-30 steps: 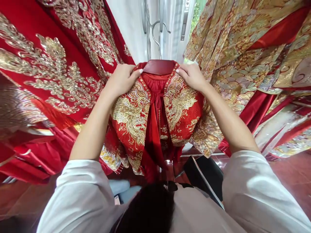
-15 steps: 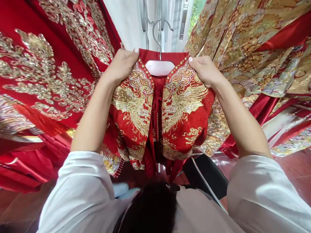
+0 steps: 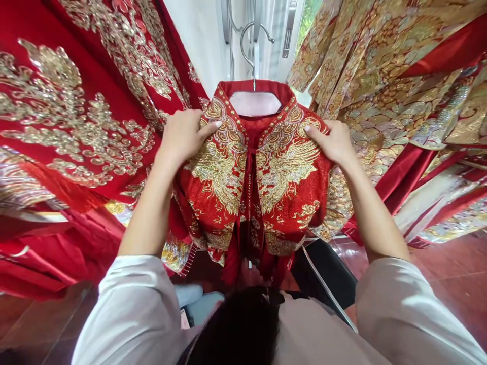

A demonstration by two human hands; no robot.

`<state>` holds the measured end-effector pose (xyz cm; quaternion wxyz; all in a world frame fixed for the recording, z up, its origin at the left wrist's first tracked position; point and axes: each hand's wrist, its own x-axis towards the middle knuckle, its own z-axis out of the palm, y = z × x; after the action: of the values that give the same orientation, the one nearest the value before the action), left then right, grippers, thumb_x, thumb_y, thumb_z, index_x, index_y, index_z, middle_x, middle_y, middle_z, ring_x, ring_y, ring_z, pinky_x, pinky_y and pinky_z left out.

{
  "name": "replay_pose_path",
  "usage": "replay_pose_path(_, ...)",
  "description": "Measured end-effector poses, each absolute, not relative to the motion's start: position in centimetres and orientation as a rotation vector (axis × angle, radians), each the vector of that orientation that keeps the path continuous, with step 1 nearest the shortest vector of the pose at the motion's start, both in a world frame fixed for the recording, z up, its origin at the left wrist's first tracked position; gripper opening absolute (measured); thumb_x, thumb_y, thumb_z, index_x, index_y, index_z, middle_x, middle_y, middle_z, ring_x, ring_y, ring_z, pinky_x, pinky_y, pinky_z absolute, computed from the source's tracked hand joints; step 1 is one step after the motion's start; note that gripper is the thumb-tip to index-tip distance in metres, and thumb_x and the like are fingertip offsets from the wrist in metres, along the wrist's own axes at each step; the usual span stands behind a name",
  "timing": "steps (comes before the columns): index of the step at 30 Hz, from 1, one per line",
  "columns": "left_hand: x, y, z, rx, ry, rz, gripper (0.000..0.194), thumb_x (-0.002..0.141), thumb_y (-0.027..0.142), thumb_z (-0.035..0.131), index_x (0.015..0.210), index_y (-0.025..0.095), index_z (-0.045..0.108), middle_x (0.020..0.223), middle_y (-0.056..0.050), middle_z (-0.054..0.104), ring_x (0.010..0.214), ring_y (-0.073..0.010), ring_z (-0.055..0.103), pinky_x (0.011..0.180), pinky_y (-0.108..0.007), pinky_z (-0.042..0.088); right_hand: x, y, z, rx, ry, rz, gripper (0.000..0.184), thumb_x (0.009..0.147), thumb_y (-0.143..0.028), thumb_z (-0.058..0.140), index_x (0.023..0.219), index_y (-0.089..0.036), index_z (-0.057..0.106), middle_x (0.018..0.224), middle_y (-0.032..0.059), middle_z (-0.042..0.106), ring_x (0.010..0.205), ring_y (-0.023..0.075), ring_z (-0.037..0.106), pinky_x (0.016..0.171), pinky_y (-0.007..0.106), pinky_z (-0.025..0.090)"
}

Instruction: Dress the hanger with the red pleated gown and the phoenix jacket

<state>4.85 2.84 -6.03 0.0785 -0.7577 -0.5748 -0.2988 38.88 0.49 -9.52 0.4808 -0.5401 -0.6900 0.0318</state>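
Note:
A red jacket (image 3: 258, 177) with heavy gold embroidery hangs in front of me on a hanger (image 3: 255, 104) with a metal hook. My left hand (image 3: 184, 134) grips the jacket's left shoulder, fingers curled over the fabric. On the other shoulder, my right hand (image 3: 335, 139) holds the cloth the same way. The jacket's front opening runs down the middle between my hands, with a red tie at the chest.
A large red and gold garment (image 3: 76, 116) hangs close on the left. Gold and red robes (image 3: 399, 91) hang close on the right. A window frame (image 3: 289, 30) lies behind. Below are a dark case (image 3: 327, 274) and reddish floor (image 3: 456, 268).
My hands rose with the jacket's collar over the hanger, then slid down from the collar to the shoulders. The jacket now sits fully on the hanger.

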Motion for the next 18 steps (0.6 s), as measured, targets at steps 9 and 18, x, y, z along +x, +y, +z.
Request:
replay_pose_path(9,2.2,5.0,-6.8,-2.542,-1.424,-1.114,0.074,0.081,0.064,0.049,0.098,-0.007,0.059,0.085,-0.004,0.058,0.091,-0.0186,0.058,0.095,-0.049,0.038,40.5,0.6,-10.6,-1.262,-1.741,-0.048,0.053,0.083,-0.064,0.051,0.072,-0.012,0.057,0.068,0.0019,0.053,0.075,0.0158,0.055,0.078,0.034,0.047)
replay_pose_path(18,6.5,-1.0,-20.3,-1.895,-1.448,-1.504,0.064,0.076,0.052,0.065,0.125,0.013,0.052,0.132,-0.017,0.046,0.130,-0.0330,0.035,0.115,-0.049,0.015,30.6,-4.9,-24.1,-1.420,-1.438,-0.647,0.053,0.082,-0.051,0.052,0.123,-0.017,0.054,0.136,0.0171,0.042,0.136,0.0363,0.025,0.106,0.060,0.024)
